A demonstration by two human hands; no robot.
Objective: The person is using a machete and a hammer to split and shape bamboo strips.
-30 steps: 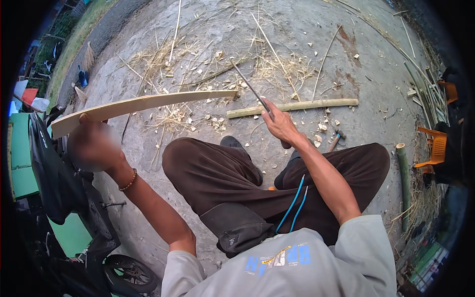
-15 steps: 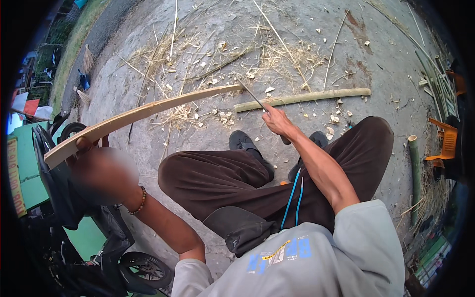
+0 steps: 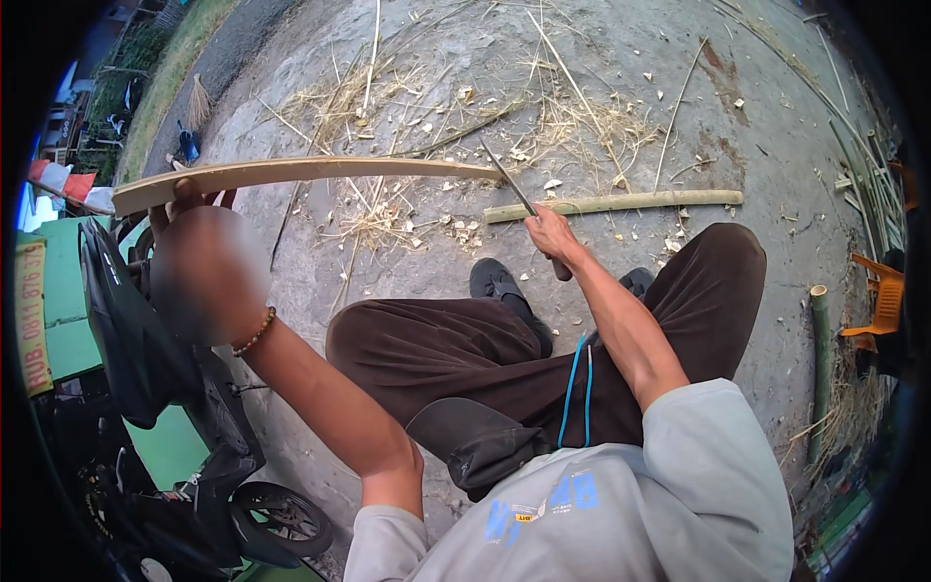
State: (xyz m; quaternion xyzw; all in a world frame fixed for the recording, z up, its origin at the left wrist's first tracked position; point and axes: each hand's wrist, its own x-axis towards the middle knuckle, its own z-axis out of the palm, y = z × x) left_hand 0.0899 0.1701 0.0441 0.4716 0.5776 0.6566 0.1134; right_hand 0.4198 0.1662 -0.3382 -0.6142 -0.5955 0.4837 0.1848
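A long split bamboo strip (image 3: pixel 320 169) stretches from the left across to the middle. Its near-left end is gripped by my left hand (image 3: pixel 208 257), which is partly blurred; fingers show along the strip's underside. My right hand (image 3: pixel 553 233) is closed round the dark handle of a long-bladed knife (image 3: pixel 511 178). The blade points up and left, its middle against or very close to the strip's far end; I cannot tell if it cuts in. Just beyond the right hand, a bamboo pole piece (image 3: pixel 621 205) lies on the ground.
Pale chips and fibrous shavings (image 3: pixel 373 223) litter the concrete ground (image 3: pixel 436 262). A dark motorbike (image 3: pixel 145 339) stands close on the left. At right are an orange plastic chair (image 3: pixel 881 301), an upright-looking green bamboo length (image 3: pixel 820 369) and several bamboo strips (image 3: pixel 868 184).
My left hand has risen with its end of the bamboo strip, which now lies flatter across the view. The knife stays by the strip's far end; the whole view has shifted slightly.
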